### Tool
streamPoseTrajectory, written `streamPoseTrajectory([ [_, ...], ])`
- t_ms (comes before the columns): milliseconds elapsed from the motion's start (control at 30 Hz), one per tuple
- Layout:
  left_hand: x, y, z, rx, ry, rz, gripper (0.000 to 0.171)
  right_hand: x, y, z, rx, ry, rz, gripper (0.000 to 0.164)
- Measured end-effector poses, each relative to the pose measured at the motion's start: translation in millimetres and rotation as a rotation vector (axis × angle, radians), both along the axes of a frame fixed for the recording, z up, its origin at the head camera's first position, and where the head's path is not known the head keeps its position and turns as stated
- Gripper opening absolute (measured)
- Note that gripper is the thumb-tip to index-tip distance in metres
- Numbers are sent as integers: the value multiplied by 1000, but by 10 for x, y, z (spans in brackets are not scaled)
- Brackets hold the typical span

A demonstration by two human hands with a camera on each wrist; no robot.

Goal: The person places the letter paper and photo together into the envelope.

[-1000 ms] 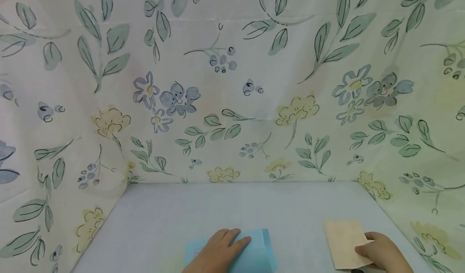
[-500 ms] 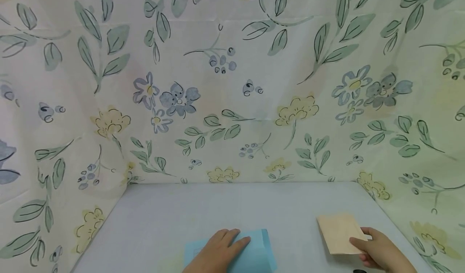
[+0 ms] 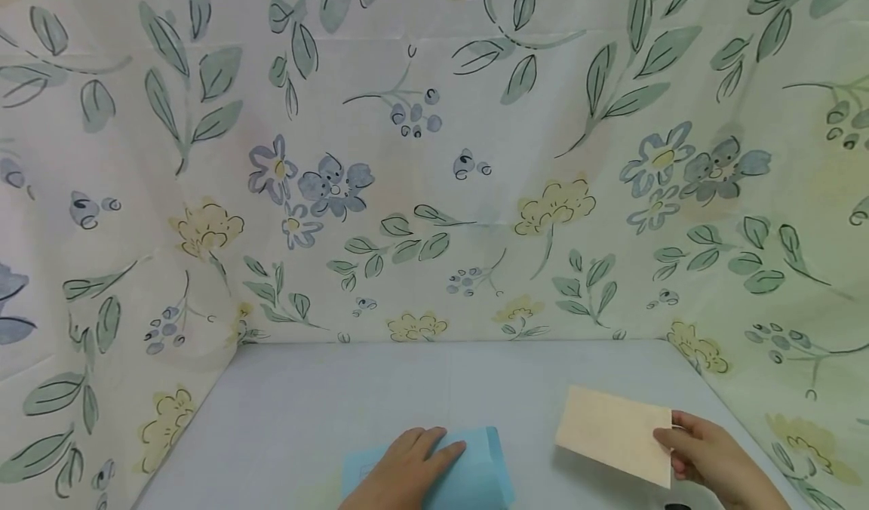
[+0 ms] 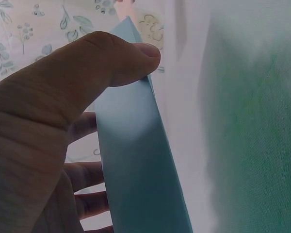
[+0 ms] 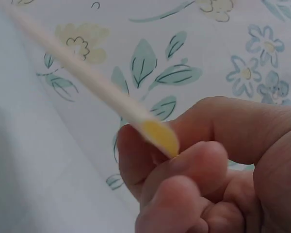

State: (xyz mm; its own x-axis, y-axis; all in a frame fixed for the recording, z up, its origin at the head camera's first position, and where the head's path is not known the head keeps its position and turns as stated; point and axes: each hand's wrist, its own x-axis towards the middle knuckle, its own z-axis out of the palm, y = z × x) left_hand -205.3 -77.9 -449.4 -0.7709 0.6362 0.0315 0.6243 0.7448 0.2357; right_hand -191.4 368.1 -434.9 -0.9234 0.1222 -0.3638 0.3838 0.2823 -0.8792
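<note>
In the head view my left hand (image 3: 407, 468) lies over a light blue envelope (image 3: 478, 468) low at the middle of the table. Up close in the left wrist view, the thumb presses one edge of the envelope (image 4: 136, 160), with fingers along its other side. Much of the envelope's left part is hidden by the hand. At the right, my right hand (image 3: 706, 450) pinches a flat cream card (image 3: 614, 431) by its right edge, tilted above the table with a shadow under it. The right wrist view shows the card (image 5: 87, 80) nearly edge-on, with a yellow patch where the fingertips hold it.
A white-covered table (image 3: 305, 397) spreads beneath both hands. Floral cloth (image 3: 434, 155) hangs at the back and along both sides. A small dark round thing (image 3: 677, 506) shows at the bottom edge, below the right hand.
My right hand has lifted the cream card off the table and turned it, so the card now reaches further left toward the envelope. The left hand and envelope stay almost still.
</note>
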Motion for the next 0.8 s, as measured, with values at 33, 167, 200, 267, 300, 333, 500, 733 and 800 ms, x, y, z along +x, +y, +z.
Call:
streamPoseTrajectory([
  [33,-1,1,2,-1,-6,5,108,0,-6,5,-8,0,-15,63],
  [167,-9,-9,-3,1,-10,3,108,-12,-18,25,-57,42,18,57],
  [200,-11,-13,-5,2,-8,1,108,-13,-19,33,-71,59,42,57],
  [267,-13,-19,-9,6,-1,-3,108,-14,-24,60,-104,75,79,54],
  [300,-14,-21,-11,9,1,-5,109,-13,-26,76,-117,79,102,52],
  [333,-14,-23,-13,12,6,-8,109,-10,-32,92,-131,83,120,51],
  [500,-2,-25,-10,22,31,-15,110,6,-90,168,-150,93,158,54],
  [733,18,-28,-5,33,37,-9,109,15,-216,223,-162,108,166,58],
  [800,22,-35,-10,37,38,-8,109,2,-266,227,-177,120,198,53],
])
